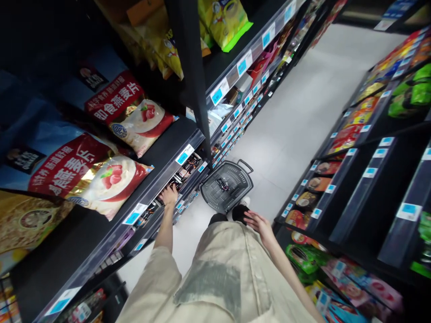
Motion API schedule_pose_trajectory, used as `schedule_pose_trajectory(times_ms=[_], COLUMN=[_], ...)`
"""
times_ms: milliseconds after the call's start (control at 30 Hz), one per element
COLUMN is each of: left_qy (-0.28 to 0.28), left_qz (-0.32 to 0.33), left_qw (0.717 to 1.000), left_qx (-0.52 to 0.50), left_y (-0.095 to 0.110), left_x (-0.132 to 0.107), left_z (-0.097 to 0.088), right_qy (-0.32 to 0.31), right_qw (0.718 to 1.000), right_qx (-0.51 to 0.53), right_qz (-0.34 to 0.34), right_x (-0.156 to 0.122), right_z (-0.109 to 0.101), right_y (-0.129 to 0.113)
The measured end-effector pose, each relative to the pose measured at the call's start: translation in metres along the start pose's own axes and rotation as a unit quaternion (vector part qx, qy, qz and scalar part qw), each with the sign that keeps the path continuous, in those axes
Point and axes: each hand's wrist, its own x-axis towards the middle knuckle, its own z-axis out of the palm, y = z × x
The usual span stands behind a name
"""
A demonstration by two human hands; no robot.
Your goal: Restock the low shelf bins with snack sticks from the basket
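Note:
My left hand [169, 195] reaches into a lower shelf [161, 177] on the left, its fingers curled among small dark packets [186, 168]; whether it grips one is hidden. My right hand [257, 223] hangs at my side with fingers spread and nothing in it. A grey plastic shopping basket [226, 185] with a black handle stands on the floor in front of my feet, a small dark item inside it.
Oat bags [111, 179] with red labels lie on the left shelf above my left hand, yellow bags [224, 20] higher up. Shelves of colourful snack packs [340, 139] line the right side. A pale tiled aisle [303, 112] runs ahead between the racks.

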Motion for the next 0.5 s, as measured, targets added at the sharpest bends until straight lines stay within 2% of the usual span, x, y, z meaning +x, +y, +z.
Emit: schedule_pose_trajectory(times_ms=[267,500], left_qy=[0.045,0.058], left_qz=[0.052,0.064], left_qw=[0.996,0.995], left_qx=[0.06,0.054], left_y=[-0.008,-0.011], left_x=[-0.003,0.005], left_z=[0.021,0.028], right_qy=[0.01,0.01], right_qw=[1.0,1.0], right_qx=[0.014,0.012], right_qz=[0.013,0.018], right_x=[0.007,0.016], right_z=[0.002,0.0], right_y=[-0.004,-0.006])
